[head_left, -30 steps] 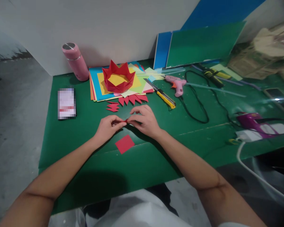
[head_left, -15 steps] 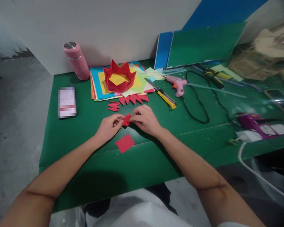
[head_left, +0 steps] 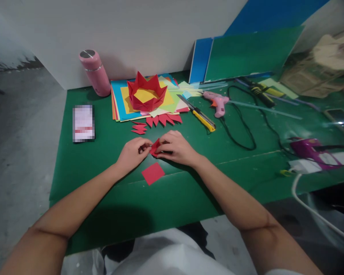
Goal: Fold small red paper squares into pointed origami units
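Between my two hands is a small folded piece of red paper (head_left: 154, 148), partly covered by fingers. My left hand (head_left: 134, 152) pinches its left side with thumb and fingertips. On the other side my right hand (head_left: 174, 148) grips it, fingers curled over the fold. A flat red paper square (head_left: 153, 173) lies on the table just below, touched by neither hand. Beyond my hands are several folded red paper pieces (head_left: 164, 120) in a row, with a few more pointed red pieces (head_left: 139, 128) to their left.
A red paper crown-like ring (head_left: 133, 101) sits on stacked coloured paper (head_left: 117, 103). Nearby are a pink flask (head_left: 96, 76), a utility knife (head_left: 202, 119), a pink glue gun (head_left: 217, 102) with its black cord, and a purple power strip (head_left: 305, 147). A blurred-out rectangular item (head_left: 83, 124) lies left.
My right hand has shifted its fingers on the red paper, which now stands more upright and looks more folded. The view has moved slightly, shifting everything a little to the right.
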### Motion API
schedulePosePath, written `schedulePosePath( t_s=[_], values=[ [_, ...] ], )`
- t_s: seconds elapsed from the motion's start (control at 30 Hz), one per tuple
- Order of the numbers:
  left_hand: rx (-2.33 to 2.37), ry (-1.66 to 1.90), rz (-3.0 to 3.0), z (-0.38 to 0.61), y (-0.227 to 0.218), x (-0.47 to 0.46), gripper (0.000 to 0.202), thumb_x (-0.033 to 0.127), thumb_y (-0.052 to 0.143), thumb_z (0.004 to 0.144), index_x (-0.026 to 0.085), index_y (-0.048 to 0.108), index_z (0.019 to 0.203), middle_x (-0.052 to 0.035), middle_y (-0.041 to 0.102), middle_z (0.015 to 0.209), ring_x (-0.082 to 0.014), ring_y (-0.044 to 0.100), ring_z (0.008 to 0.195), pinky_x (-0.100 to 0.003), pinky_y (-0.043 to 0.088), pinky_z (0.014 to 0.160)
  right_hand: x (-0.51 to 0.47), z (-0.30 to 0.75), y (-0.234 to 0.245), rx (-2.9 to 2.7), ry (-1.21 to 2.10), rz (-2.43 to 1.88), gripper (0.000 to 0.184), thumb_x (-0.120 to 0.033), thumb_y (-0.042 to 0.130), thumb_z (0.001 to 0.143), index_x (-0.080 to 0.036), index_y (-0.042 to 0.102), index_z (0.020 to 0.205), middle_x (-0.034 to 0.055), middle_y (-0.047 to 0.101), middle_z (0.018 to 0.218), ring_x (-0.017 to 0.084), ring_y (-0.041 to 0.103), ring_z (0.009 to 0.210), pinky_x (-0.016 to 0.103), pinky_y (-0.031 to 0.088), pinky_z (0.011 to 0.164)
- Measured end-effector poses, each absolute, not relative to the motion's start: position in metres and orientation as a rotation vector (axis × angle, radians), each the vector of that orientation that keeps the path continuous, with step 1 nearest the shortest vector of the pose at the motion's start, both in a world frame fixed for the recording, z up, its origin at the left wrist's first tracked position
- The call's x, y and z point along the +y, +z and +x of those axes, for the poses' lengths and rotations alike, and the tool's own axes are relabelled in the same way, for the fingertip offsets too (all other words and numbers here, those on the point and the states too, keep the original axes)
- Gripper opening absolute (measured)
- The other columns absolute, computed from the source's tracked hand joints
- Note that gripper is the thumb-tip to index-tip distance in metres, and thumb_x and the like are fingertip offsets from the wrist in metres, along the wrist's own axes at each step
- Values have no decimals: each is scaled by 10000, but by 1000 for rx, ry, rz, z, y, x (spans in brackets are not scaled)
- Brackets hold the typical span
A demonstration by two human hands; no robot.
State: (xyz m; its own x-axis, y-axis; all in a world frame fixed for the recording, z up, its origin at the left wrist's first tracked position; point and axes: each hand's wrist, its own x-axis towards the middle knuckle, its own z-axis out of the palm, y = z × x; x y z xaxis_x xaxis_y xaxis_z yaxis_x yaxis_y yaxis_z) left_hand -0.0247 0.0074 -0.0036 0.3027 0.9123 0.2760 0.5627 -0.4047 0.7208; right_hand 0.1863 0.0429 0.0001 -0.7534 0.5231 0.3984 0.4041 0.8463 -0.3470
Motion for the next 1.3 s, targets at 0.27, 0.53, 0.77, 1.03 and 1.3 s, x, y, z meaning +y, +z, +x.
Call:
schedulePosePath(
  t_s=[0.27, 0.53, 0.77, 1.03, 1.3],
  values=[
    [1329, 885, 1978, -23, -2, 6, 121, 155, 566, 806, 187, 643, 894, 7, 644, 755, -90, 557, 617, -199, 456, 585, 45, 184, -3, -2468, 730, -688, 129, -318, 636, 874, -210, 700, 848, 40, 659, 838, 172, 581, 834, 322, 395, 774],
    [1284, 828, 2063, -23, 2, 7, 94, 91, 569, 766, 176, 608, 777, 14, 600, 732, -82, 506, 595, -195, 435, 586, 45, 182, -5, -2410, 825, -783, 95, -281, 651, 863, -213, 713, 838, 32, 682, 833, 167, 598, 819, 325, 405, 782],
    [1268, 828, 2059, -24, 1, 7, 89, 100, 588, 770, 170, 626, 810, 12, 592, 756, -77, 503, 592, -194, 429, 586, 41, 177, -2, -2395, 762, -838, 65, -233, 658, 844, -184, 671, 802, 28, 675, 799, 161, 574, 780, 306, 382, 751],
    [1277, 824, 2061, -23, 0, 7, 87, 112, 576, 792, 178, 628, 815, 10, 590, 754, -82, 503, 594, -201, 427, 589, 37, 172, -1, -2379, 730, -926, 75, -208, 616, 845, -185, 632, 776, 24, 665, 772, 162, 557, 742, 307, 367, 736],
    [1300, 816, 2046, -23, 0, 6, 71, 128, 590, 792, 180, 632, 816, 14, 593, 756, -84, 505, 595, -205, 431, 597, 37, 170, -1, -2370, 729, -955, 80, -182, 614, 813, -186, 584, 740, 10, 631, 722, 152, 528, 701, 299, 350, 714]
  ],
)
